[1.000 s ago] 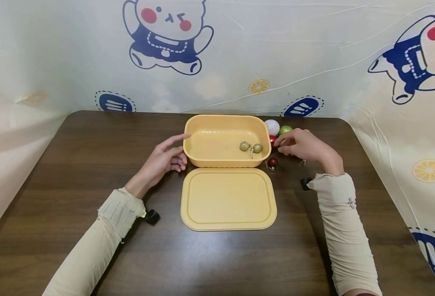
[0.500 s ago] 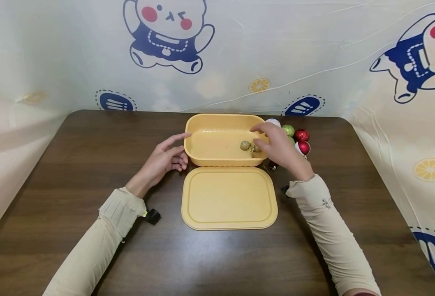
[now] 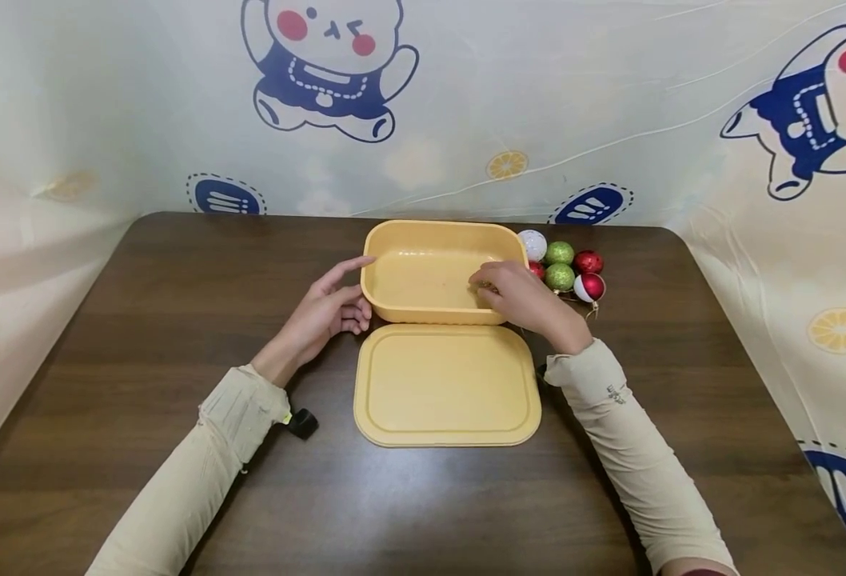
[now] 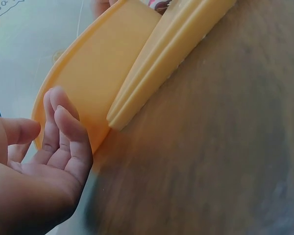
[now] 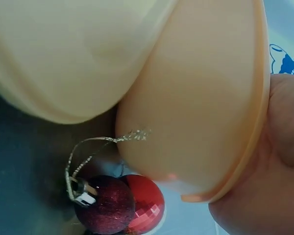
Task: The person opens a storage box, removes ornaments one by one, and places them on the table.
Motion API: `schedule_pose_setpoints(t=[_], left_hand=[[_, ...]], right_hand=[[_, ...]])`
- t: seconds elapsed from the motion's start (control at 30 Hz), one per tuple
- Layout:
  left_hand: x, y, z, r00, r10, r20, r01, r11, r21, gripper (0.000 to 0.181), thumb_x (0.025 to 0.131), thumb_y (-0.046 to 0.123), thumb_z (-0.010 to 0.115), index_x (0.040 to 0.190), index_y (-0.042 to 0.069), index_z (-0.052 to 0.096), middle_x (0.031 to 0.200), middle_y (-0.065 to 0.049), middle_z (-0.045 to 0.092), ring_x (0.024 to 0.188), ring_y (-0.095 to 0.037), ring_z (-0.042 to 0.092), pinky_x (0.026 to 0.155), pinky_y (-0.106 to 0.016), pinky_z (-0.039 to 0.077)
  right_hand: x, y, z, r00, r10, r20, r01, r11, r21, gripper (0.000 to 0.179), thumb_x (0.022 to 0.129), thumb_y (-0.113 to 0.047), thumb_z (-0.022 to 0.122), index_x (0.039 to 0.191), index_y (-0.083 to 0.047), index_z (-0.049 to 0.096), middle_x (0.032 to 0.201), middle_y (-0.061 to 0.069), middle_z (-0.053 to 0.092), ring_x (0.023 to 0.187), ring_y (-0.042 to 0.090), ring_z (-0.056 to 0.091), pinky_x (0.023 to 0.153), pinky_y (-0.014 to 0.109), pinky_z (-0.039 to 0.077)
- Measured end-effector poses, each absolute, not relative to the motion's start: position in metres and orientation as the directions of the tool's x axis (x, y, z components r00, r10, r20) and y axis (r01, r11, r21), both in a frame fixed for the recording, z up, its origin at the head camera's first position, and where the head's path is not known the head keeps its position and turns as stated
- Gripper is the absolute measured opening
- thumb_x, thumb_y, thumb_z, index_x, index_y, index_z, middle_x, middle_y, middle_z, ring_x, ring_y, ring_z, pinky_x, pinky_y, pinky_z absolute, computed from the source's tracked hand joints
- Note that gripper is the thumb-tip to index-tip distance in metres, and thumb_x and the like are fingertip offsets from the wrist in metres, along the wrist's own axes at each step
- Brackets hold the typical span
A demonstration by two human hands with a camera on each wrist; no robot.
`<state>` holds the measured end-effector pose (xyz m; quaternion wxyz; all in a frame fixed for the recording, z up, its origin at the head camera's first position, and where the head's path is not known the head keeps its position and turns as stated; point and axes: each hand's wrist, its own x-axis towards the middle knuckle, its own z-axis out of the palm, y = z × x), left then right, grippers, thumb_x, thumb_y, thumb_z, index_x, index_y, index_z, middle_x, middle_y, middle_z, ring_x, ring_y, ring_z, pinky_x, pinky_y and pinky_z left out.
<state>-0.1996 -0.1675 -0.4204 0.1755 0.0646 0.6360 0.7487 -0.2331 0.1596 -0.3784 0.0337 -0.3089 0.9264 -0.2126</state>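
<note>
A yellow box [image 3: 416,280] stands near the back of the table, its flat lid [image 3: 448,384] lying in front of it. My left hand [image 3: 325,316] is at the box's left end, index fingertip on the rim and other fingers loosely bent beside the wall. My right hand [image 3: 520,296] reaches over the right rim into the box, fingers bent down near its floor. It covers the gold glitter baubles there; I cannot tell whether it holds one. In the right wrist view, a dark red bauble [image 5: 105,205] with a silvery loop lies outside the box wall [image 5: 196,98].
Right of the box lie several Christmas baubles: a white one [image 3: 533,245], two green ones [image 3: 560,277], a red one [image 3: 588,262] and a red-and-white one [image 3: 591,286]. A patterned cloth [image 3: 452,104] hangs behind the table [image 3: 250,264].
My right hand has moved left from the baubles beside the box, over the rim and down inside, over the gold baubles. My left hand has stayed at the left rim.
</note>
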Motion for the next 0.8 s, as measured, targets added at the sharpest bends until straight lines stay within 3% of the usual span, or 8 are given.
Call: schedule_pose_setpoints(t=[0.07, 0.33, 0.53, 0.8], left_hand=[[-0.1989, -0.1672, -0.4209, -0.93, 0.344, -0.128, -0.182, -0.128, 0.975, 0.045, 0.107, 0.017, 0.045, 0.151, 0.026, 0.041, 0.079, -0.01, 0.062, 0.063, -0.021, 0.061, 0.057, -0.029, 0.053], [-0.1979, -0.1662, -0.4202, -0.932, 0.341, -0.125, -0.176, -0.123, 0.977, 0.045, 0.107, 0.017, 0.045, 0.151, 0.027, 0.041, 0.078, -0.01, 0.062, 0.063, -0.02, 0.061, 0.057, -0.028, 0.053], [-0.1978, -0.1659, -0.4204, -0.933, 0.338, -0.123, -0.174, -0.124, 0.977, 0.045, 0.107, 0.016, 0.044, 0.151, 0.028, 0.041, 0.078, -0.01, 0.062, 0.063, -0.021, 0.061, 0.057, -0.029, 0.053], [-0.197, -0.1645, -0.4199, -0.932, 0.342, -0.119, -0.17, -0.125, 0.977, 0.045, 0.107, 0.017, 0.045, 0.151, 0.028, 0.04, 0.078, -0.01, 0.062, 0.063, -0.021, 0.061, 0.057, -0.029, 0.053]], right_hand=[[-0.2327, 0.1584, -0.3774, -0.809, -0.586, 0.054, -0.548, 0.716, -0.433, 0.02, 0.096, -0.003, 0.059, 0.112, 0.002, 0.072, 0.11, 0.015, 0.07, 0.102, 0.027, 0.063, 0.095, 0.044, 0.05], [-0.2312, 0.1576, -0.3744, -0.832, -0.552, 0.056, -0.505, 0.712, -0.488, 0.023, 0.09, 0.007, 0.059, 0.103, -0.001, 0.077, 0.104, 0.012, 0.073, 0.103, 0.024, 0.064, 0.093, 0.042, 0.052], [-0.2318, 0.1569, -0.3752, -0.845, -0.531, 0.069, -0.49, 0.713, -0.501, 0.016, 0.09, 0.002, 0.067, 0.102, -0.002, 0.077, 0.102, 0.012, 0.073, 0.097, 0.025, 0.067, 0.087, 0.042, 0.055], [-0.2315, 0.1554, -0.3725, -0.86, -0.51, -0.011, -0.44, 0.753, -0.49, 0.014, 0.091, -0.004, 0.069, 0.102, -0.006, 0.078, 0.1, 0.009, 0.074, 0.092, 0.022, 0.065, 0.081, 0.04, 0.054]])
